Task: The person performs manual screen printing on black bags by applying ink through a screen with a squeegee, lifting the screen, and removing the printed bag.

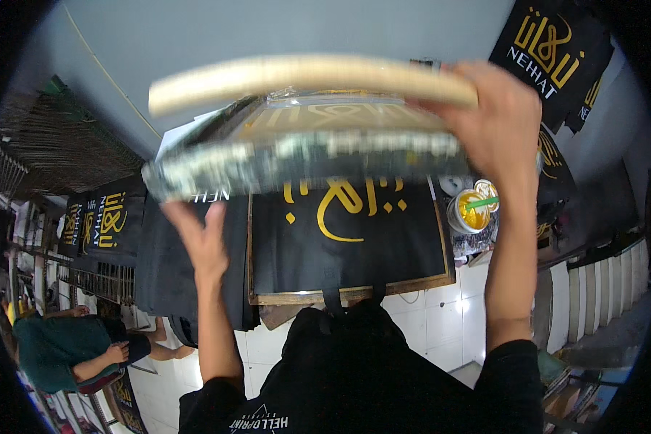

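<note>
A screen-printing frame [318,155] with a taped near edge is raised and tilted above the table, blurred by motion. Along its upper side runs a pale wooden squeegee [296,76]. My right hand [495,116] is closed round the squeegee's right end, beside the frame's right side. My left hand [204,242] is under the frame's near left corner, thumb and fingers apart, the fingertips at its edge. Below lies a black tote bag [383,253] with a gold print, flat on a wooden-edged board [289,298]. The raised frame hides the bag's far part.
A stack of black bags [173,267] sits left of the board. To the right stands a white tub [469,211] of yellow ink with a green stick. Printed bags [105,224] lie on racks at the left. Another person [58,351] sits at the lower left.
</note>
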Demonstrator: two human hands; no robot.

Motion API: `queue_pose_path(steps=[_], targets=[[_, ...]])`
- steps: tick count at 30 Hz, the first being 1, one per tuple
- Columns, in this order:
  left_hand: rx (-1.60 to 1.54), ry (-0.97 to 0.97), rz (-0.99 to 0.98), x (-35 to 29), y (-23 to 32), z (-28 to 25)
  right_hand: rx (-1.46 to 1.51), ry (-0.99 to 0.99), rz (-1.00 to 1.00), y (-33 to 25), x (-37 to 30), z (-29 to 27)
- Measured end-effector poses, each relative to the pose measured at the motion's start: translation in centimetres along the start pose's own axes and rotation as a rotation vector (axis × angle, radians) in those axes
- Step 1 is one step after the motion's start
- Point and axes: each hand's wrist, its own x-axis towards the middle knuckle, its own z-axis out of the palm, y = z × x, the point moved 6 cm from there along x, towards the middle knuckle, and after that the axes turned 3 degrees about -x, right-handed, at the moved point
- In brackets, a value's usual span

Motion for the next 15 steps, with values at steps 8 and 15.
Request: queue_pose_path(steps=[8, 15], targets=[[0.372, -0.379, -0.67, -6.0, -17.1, 2.3, 0.149, -0.077, 0.173, 2.5, 13.8, -2.2], [0.207, -0.112, -0.555, -3.9, -16.8, -13.1, 0.059, -0.011, 0.086, 6.2, 20.9, 0.9]])
